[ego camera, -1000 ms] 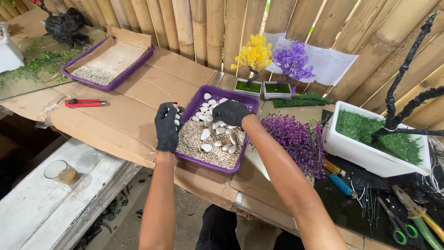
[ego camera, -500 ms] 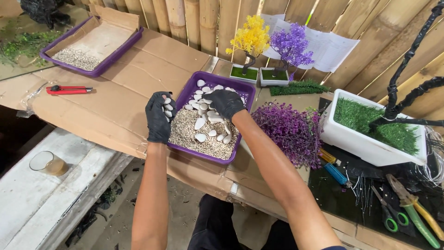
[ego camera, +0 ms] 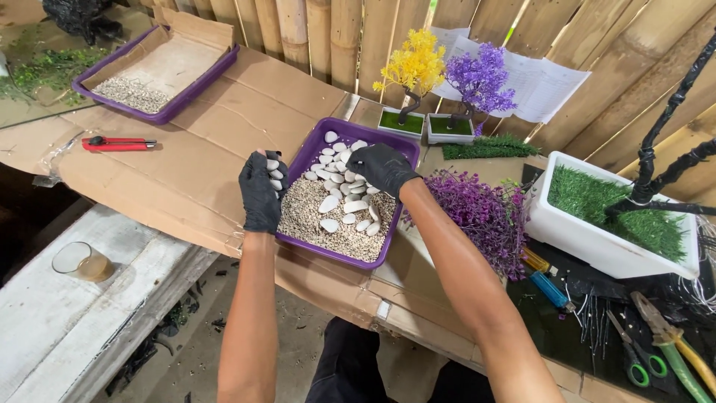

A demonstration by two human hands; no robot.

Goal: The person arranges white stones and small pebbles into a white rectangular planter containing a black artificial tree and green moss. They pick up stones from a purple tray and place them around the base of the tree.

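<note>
My left hand (ego camera: 261, 195), in a black glove, was cupped and closed around a heap of white pebbles (ego camera: 274, 174), about six showing above the fingers, just at the left rim of the near purple tray (ego camera: 298, 160). My right hand (ego camera: 382, 167), gloved too, lay palm down inside that tray with its fingers curled on the white stones (ego camera: 339, 195); whether its grip had closed on any I could not tell. Roughly twenty-five stones lay loose on the fine gravel (ego camera: 313, 224) that filled the tray.

The tray sat on flattened cardboard (ego camera: 194, 172) over the bench. A second purple tray (ego camera: 165, 112) stood well apart at the far left, lined with a brown card sheet and holding one patch of gravel. One red cutter (ego camera: 118, 143) lay between the two trays.

Behind the near tray stood two small model trees in square pots, one yellow (ego camera: 412, 66) and one purple (ego camera: 479, 77). Two white paper sheets (ego camera: 544, 82) hung on the bamboo wall behind them, writing too small to read. A clump of purple foliage (ego camera: 477, 213) lay just right of my forearm. Farther right, one white planter (ego camera: 597, 246) held green turf and a black trunk (ego camera: 656, 160). Two screwdrivers (ego camera: 544, 276), scissors (ego camera: 634, 358) and pliers (ego camera: 671, 339) lay at the right edge. One glass (ego camera: 82, 261) stood on the lower white plank at left.
</note>
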